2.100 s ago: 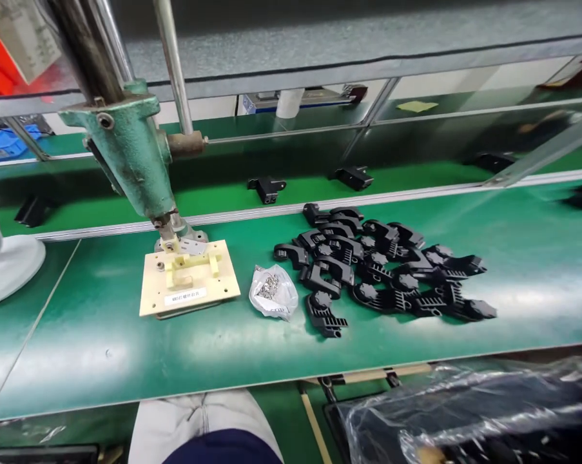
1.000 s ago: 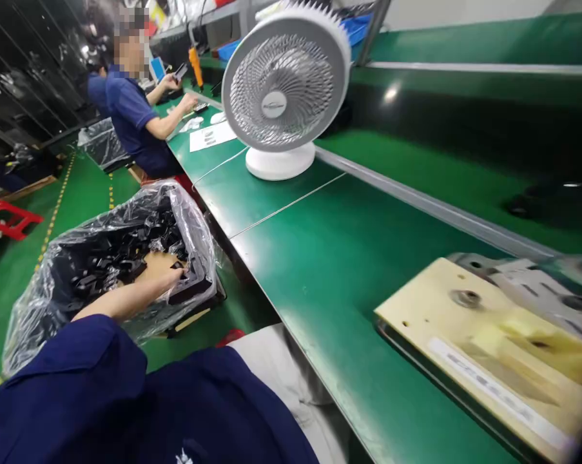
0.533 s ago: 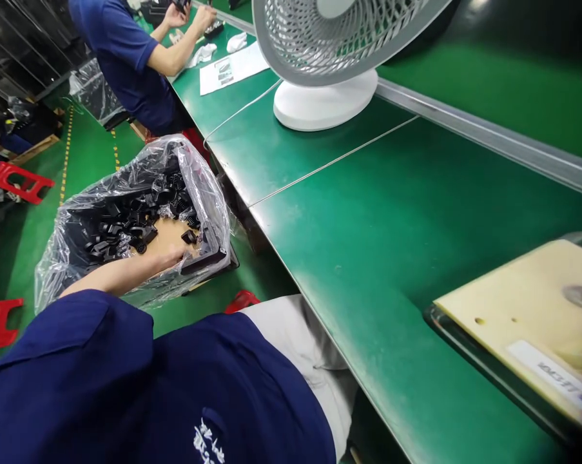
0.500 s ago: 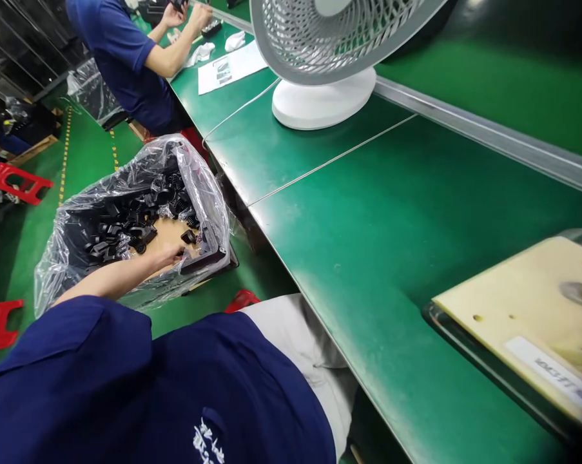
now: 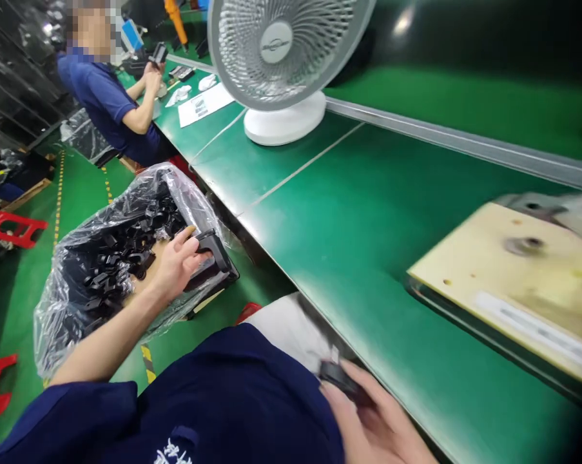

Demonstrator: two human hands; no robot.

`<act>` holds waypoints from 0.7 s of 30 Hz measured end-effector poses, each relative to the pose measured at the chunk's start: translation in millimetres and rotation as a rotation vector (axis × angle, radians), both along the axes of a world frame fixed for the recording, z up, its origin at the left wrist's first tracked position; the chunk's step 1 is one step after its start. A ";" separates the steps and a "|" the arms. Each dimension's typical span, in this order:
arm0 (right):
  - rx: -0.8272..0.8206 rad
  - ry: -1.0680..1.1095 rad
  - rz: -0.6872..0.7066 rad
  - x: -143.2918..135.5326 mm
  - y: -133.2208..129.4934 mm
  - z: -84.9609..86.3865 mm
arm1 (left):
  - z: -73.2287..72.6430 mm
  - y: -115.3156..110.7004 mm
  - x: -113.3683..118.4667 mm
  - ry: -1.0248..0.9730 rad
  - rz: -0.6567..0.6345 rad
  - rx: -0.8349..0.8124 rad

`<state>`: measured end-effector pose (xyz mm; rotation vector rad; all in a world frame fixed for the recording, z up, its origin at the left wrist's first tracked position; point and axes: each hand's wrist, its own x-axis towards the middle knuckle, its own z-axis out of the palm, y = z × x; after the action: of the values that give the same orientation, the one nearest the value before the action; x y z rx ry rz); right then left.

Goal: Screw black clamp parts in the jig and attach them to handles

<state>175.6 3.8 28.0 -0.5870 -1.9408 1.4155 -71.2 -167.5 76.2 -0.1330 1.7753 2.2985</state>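
Far left: plastic-lined bin [image 5: 61, 274], black parts [image 5: 109, 270] heaped inside. Left hand [image 5: 178, 265] over its near-right edge, fingers bent at a black piece [image 5: 214, 248] by the rim; whether pinched, cannot tell. White fan [image 5: 283, 122] on the green table [image 5: 349, 258], beyond its near edge. Right hand [image 5: 375, 419] at that edge, thumb and fingers pinching a dark part [image 5: 341, 379] above the lap. Green surface spans from fan base to yellow plate [image 5: 469, 251], far right.

Edges are cropping the fan [image 5: 277, 48] and blurry board [image 5: 465, 248]; the right hand [image 5: 368, 412] is partly hiding a black part [image 5: 338, 375].
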 end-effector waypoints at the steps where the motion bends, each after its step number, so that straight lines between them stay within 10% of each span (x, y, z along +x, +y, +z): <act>1: 0.178 0.067 0.011 -6.0 -6.9 1.1 | 3.3 16.8 15.2 -0.005 -0.071 0.069; 6: 0.823 0.209 0.046 -23.3 -29.0 7.1 | 15.9 78.7 84.0 -0.268 -0.171 0.270; 21: 0.518 0.180 -0.563 -8.5 -37.4 -25.8 | 10.2 98.6 152.9 -0.442 -0.467 0.016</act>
<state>167.1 -33.5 2.2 -0.6574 -1.7139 0.5672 81.7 -68.9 86.4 -0.1842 1.3872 1.7837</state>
